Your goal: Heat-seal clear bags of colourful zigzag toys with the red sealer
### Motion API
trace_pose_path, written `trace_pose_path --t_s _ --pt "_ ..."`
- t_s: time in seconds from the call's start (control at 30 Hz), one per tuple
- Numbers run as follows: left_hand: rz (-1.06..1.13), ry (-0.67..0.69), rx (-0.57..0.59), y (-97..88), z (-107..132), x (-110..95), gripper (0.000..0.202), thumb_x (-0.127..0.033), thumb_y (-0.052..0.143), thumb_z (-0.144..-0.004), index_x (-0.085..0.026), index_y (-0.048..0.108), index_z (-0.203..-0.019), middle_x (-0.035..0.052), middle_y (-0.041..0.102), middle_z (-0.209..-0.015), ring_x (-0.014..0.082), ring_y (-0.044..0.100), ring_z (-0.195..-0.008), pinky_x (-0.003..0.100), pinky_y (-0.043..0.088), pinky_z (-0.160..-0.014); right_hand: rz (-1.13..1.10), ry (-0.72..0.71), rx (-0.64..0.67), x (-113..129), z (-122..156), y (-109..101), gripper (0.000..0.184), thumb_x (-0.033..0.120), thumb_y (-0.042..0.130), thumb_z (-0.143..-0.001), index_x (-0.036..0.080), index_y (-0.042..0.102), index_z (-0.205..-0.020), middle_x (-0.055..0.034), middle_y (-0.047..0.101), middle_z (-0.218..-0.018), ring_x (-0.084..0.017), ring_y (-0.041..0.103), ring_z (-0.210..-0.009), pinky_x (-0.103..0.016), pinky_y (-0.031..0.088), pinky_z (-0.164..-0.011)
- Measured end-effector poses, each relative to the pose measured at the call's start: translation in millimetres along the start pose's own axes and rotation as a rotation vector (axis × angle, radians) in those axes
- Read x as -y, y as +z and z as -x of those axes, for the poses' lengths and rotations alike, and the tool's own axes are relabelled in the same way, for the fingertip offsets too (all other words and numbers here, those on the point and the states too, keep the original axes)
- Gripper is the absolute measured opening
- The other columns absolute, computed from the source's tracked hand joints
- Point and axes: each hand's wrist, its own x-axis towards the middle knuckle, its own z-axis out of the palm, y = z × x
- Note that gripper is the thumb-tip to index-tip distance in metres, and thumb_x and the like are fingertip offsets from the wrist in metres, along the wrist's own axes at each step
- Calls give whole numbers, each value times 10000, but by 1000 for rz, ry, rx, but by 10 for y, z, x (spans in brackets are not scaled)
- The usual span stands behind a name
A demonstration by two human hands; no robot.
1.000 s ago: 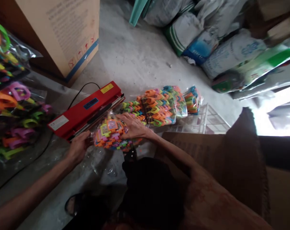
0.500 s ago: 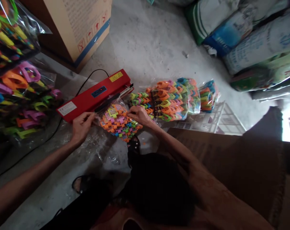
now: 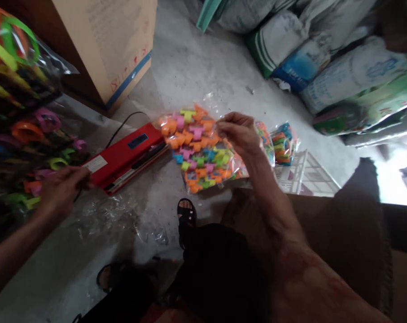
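My right hand (image 3: 238, 130) pinches the upper right corner of a clear plastic bag (image 3: 199, 150) packed with small orange, pink, green, yellow and blue plastic pieces. The bag hangs raised over the floor, covering the right end of a red bag sealer (image 3: 131, 154). By the sealer's left end is my left hand (image 3: 63, 188), its fingers curled and blurred; whether anything is in them cannot be made out. More filled bags lie behind my right hand, with one bag of toys (image 3: 284, 142) showing beyond it.
Bagged colourful toys (image 3: 38, 130) are piled at left beside a tall cardboard box (image 3: 109, 49). A white plastic crate (image 3: 312, 175) and an opened carton (image 3: 311, 220) are at right. Full sacks (image 3: 344, 74) lie at upper right. Clear film scraps (image 3: 119, 220) litter the floor.
My right hand has lifted the bag up and right, away from the sealer's front. My left hand has let go of the bag and moved left and down.
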Motion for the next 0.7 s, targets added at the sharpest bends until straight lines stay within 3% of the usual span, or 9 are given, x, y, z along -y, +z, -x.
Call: trace_pose_path --t_s 0.1,0.2,0.4,0.57,0.7 --pt "-53 -192 28 -62 254 151 428 -595 849 -440 -243 746 -661 30 713 -637 182 616 -584 286 522 -574 27 -34 -57 52 -561 -179 254 237 944 -803 229 690 -806 34 627 -694 -126 614 -630 -279 566 -636" --pt "-74 -364 24 -210 319 355 499 -645 873 -367 -252 741 -645 39 744 -652 198 639 -599 290 527 -580 128 15 -54 -26 -1026 -220 263 194 931 -875 218 674 -821 26 621 -721 -135 664 -685 -282 593 -675" --pt "-13 -388 97 -501 200 732 535 -679 1001 -405 -295 788 -710 65 833 -757 252 734 -681 322 591 -627 178 111 -108 -120 -1698 -92 392 125 983 -822 210 609 -742 59 602 -650 -86 558 -586 -228 529 -610" --pt "100 -460 59 -343 68 906 344 -552 888 -499 -290 789 -699 69 811 -726 219 707 -625 286 559 -594 335 212 -111 -14 -2103 145 374 25 902 -788 211 597 -678 69 578 -561 -87 522 -577 -225 488 -633" --pt "220 -440 -30 -129 -92 1056 298 -509 823 -623 -292 764 -819 49 762 -687 229 671 -559 301 522 -564 641 274 -127 -45 -2125 398 336 29 788 -880 197 593 -664 81 520 -523 -83 473 -604 -263 468 -700"
